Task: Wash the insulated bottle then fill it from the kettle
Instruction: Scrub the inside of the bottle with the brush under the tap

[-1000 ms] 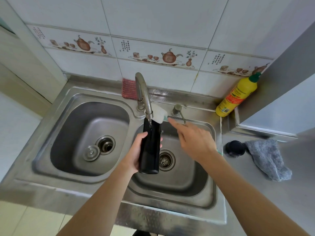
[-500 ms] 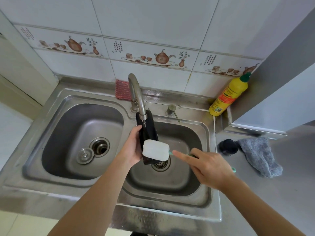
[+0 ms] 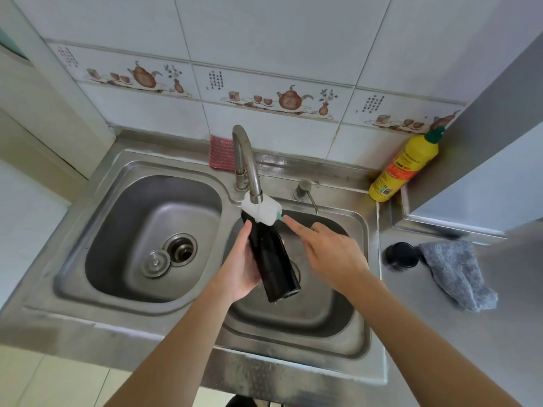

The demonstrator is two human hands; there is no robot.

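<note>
The bottle [image 3: 271, 259] was glossy black; the sponge head [image 3: 261, 209] at its mouth was white on a teal stem. The sink [image 3: 97, 324] and tap [image 3: 245, 160] were bare steel grey. The wall tiles [image 3: 264, 30] were white, with a band of brown teapots. The detergent bottle [image 3: 404, 168] was yellow with a green cap and a red-orange label; the cloth [image 3: 458, 274] was grey, the round lid [image 3: 402, 255] black, the scouring pad [image 3: 221, 152] red

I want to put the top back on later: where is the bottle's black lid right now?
The black lid sits on the counter to the right of the sink's right basin, beside the grey cloth.
</note>
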